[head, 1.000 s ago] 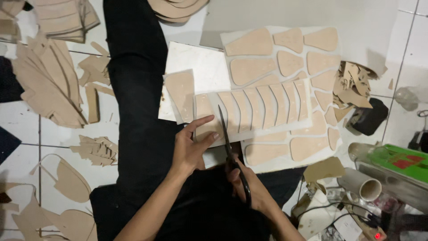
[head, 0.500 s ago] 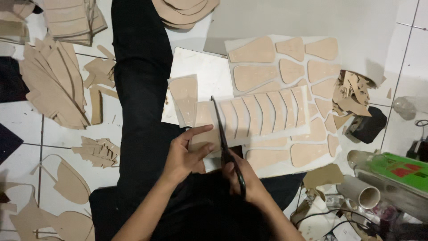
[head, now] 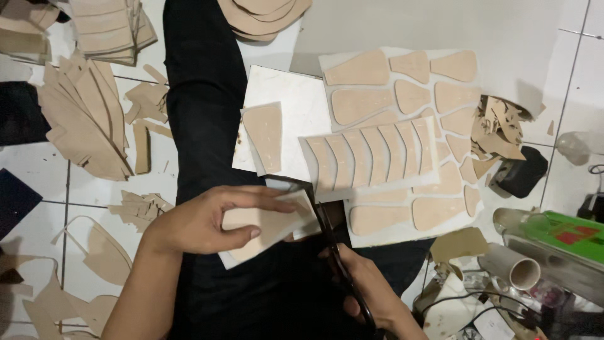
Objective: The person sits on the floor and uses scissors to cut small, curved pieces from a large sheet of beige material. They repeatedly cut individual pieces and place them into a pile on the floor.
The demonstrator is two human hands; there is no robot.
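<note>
tan card piece (head: 267, 230) held flat, black scissors (head: 333, 252) at its edge

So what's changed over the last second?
The left hand has pulled the tan piece away from the sheets toward the body. The right hand has drawn the scissors back with it. Both grips are unchanged, and the sheets stay put.

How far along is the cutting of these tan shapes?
Done: stacks of cut pieces and scraps lie on the floor. In hand: the left hand holds a sheet while the right hand works scissors. Left: sheets of uncut shapes.
</note>
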